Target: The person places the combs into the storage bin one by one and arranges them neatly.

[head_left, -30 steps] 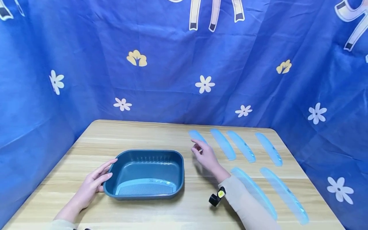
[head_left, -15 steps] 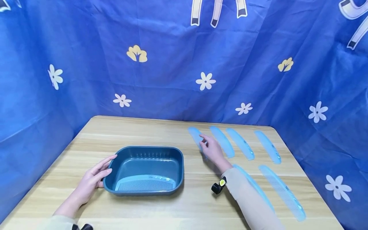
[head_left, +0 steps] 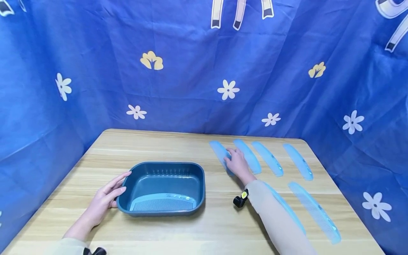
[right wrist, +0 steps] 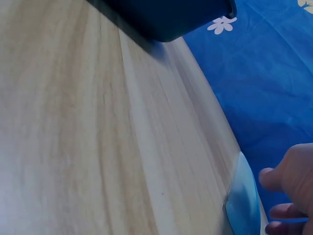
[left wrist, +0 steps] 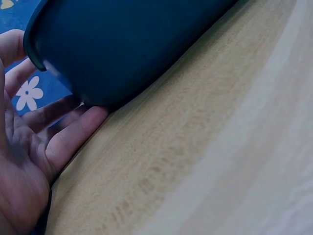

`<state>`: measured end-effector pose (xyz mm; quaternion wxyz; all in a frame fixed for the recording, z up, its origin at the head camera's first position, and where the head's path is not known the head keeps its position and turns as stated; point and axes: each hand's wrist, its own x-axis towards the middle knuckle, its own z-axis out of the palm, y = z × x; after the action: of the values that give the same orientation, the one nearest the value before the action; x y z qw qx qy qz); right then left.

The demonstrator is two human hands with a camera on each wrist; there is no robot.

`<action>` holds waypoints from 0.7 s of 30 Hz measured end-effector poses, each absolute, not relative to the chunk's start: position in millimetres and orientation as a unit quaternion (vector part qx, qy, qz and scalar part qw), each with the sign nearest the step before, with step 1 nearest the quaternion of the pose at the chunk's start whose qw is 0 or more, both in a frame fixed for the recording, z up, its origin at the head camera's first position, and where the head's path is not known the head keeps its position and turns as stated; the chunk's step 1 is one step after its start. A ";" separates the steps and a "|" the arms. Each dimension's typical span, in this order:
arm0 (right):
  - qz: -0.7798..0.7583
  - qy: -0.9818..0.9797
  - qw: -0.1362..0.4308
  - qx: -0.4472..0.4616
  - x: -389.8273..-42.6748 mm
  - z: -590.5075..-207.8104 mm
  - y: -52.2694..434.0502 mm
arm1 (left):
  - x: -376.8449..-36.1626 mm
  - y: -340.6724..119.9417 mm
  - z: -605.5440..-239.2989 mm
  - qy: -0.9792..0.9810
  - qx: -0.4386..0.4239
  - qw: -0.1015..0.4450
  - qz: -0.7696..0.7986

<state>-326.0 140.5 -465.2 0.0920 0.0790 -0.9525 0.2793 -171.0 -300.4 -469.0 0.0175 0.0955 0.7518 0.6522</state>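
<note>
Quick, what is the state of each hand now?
Left hand: open, straight fingers rest against the basin.
Right hand: on the leftmost comb; whether it grips cannot be told.

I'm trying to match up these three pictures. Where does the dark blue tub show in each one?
Head view: the dark blue tub sits left of centre on the table, a comb inside it.
Left wrist view: its outer wall fills the top left, beside the left hand.
Right wrist view: only a corner shows at the top edge.
Shared landmark: the wooden table.
</note>
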 end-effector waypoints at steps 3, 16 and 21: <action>0.250 -0.963 0.074 0.072 -328.9 -465.6 140.6 | -171.1 -299.4 -467.7 0.754 0.093 0.014 0.650; 0.202 -0.978 0.032 0.045 -335.5 -462.0 132.6 | -170.7 -298.7 -468.7 0.756 0.093 0.018 0.647; 0.217 -0.976 0.012 0.034 -338.9 -459.6 130.0 | -171.0 -298.9 -470.3 0.757 0.088 0.016 0.647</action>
<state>-338.9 130.0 -459.6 0.0117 0.0338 -0.9755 0.2170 -171.0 -298.9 -470.3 0.0159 0.0879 0.7570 0.6472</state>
